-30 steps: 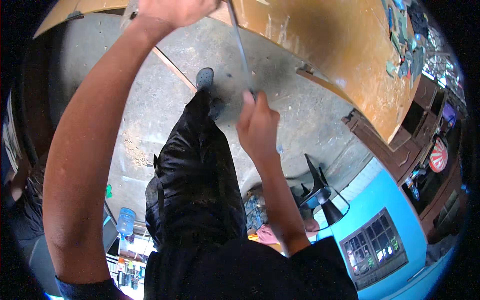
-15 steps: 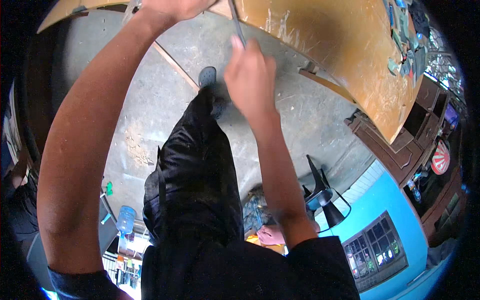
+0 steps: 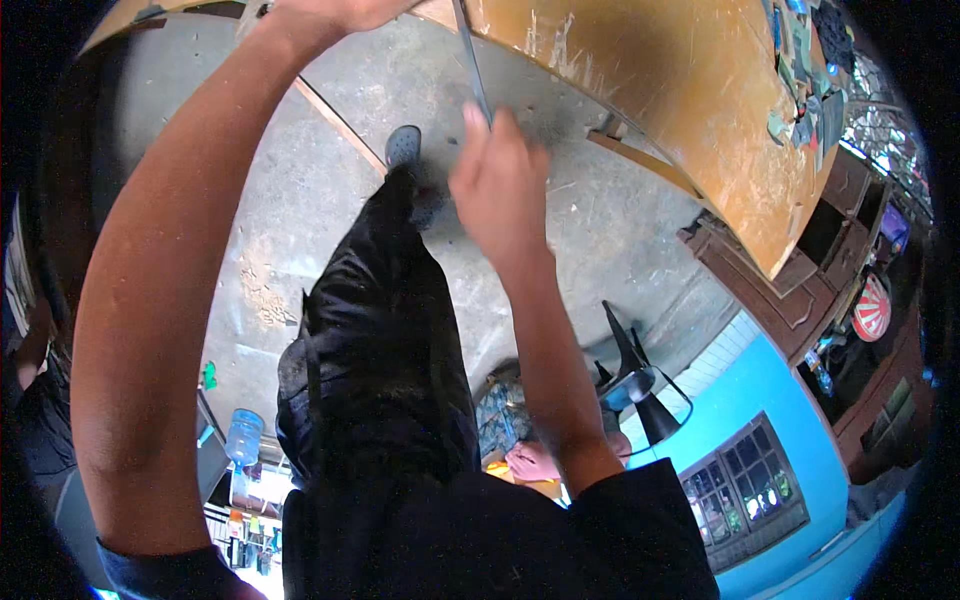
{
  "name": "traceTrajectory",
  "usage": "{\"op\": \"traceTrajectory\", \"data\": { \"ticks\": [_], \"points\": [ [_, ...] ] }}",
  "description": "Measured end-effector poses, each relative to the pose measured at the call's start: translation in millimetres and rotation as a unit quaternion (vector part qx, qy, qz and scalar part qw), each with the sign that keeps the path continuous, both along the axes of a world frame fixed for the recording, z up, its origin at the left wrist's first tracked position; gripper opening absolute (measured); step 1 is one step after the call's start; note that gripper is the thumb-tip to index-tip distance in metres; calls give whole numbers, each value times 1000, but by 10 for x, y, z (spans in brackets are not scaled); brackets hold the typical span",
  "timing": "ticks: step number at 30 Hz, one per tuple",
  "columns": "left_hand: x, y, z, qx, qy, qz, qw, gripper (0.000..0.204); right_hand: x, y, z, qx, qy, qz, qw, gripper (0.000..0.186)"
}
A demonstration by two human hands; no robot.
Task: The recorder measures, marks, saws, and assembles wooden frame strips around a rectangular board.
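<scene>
In my right hand point(image 3: 500, 190) is one end of a long, thin, grey metal tool, like a narrow file or blade point(image 3: 470, 62). The fist is closed around it, and the thumb points along it. The tool runs up past the near edge of a worn yellow-brown tabletop point(image 3: 640, 60), and its far end is cut off by the picture's top. My left hand point(image 3: 350, 12) is at the top edge beside the tabletop's pale near edge; its fingers are out of the picture, so what it touches is hidden.
Grey-green scraps point(image 3: 815, 110) lie at the tabletop's right end. Below are a concrete floor point(image 3: 330, 190) and a wooden bar point(image 3: 340, 122). A dark wooden cabinet point(image 3: 770, 290) stands at right, a black chair-like object point(image 3: 640, 385) at lower right. Part of another person point(image 3: 40, 400) shows at far left.
My right hand has drawn slightly back toward my body with the grey tool, so more of the tool shows. My left hand has shifted slightly upward in the picture.
</scene>
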State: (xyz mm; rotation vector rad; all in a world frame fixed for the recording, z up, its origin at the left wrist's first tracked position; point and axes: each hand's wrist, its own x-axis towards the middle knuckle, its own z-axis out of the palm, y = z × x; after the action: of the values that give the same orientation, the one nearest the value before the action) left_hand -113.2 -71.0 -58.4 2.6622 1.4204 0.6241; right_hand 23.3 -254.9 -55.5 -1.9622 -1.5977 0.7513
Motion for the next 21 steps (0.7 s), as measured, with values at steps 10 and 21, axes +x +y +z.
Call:
{"op": "traceTrajectory", "data": {
  "ticks": [10,21],
  "points": [
    [-101,93,90,1,0,-9,1000,22,-83,218,-51,-25,15,-6,1000,24],
    [-72,98,24,6,-2,2,1000,20,-94,145,-117,5,16,-2,1000,22]
  ]
}}
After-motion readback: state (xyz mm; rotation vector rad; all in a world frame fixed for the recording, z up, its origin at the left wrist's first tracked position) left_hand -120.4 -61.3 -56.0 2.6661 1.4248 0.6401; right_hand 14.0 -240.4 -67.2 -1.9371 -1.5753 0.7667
